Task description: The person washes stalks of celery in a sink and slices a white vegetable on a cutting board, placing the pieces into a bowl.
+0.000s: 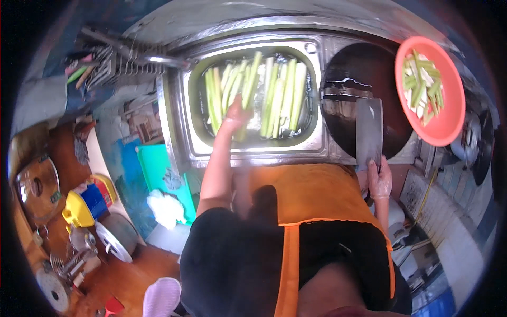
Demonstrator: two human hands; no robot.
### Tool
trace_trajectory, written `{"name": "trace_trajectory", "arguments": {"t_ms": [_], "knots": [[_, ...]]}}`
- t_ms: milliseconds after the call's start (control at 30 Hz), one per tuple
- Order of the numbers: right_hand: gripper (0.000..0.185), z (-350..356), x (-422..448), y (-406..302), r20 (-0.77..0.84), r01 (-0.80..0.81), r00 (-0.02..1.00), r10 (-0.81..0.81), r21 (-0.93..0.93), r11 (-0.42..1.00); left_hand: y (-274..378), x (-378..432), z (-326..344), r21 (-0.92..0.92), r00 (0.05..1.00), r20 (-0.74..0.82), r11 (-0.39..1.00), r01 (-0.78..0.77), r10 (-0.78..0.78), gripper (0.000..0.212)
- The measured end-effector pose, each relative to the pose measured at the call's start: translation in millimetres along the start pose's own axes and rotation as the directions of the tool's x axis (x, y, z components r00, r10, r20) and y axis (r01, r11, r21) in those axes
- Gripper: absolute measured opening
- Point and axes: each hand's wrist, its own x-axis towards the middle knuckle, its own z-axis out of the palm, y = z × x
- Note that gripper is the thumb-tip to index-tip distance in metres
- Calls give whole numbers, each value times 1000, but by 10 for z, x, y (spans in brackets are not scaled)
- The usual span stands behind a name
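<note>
My left hand (237,115) reaches into the stainless steel sink (253,153), closed around the lower part of a pale green vegetable stalk (252,77); the hand is slightly blurred. More long stalks (283,99) lie side by side in the wet basin, left and right of that hand. In my right hand (379,177) is the handle of a broad cleaver (369,128). Its blade points away from me, over the right part of a dark, wet, round board (344,87). Cut stalk pieces (422,87) lie in a coral plastic bowl (451,123) beyond the board.
A metal faucet (166,60) reaches over the sink's left rim. Behind it stands a wire rack (130,59) with knives and utensils. A green plastic tray (158,158) and a white plastic bag (166,208) are at left. Farther left are a yellow jug (79,210) and a lidded pot (119,237).
</note>
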Motion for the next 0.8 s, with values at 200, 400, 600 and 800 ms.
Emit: {"name": "trace_trajectory", "arguments": {"t_ms": [200, 400, 600, 800], "knots": [[27, -120, 315, -478, -9, -15, 1000, 13, -305, 952, 1033, -122, 232, 709, 947, -59, 682, -182, 315, 49], [22, 295, 703, -560, 43, 237, 969, -243, -430, 871, 1432, -35, 621, 692, 856, 97, 584, -425, 507, 51], [20, 118, 427, -466, -73, 163, 973, -220, -455, 876, 1897, -14, 1004, 747, 738, 156, 410, -523, 657, 40], [21, -380, -32, -229, -316, 103, 893, -320, -548, 830, 2298, 222, 1890, 849, 577, 132, 208, -485, 806, 33]]}}
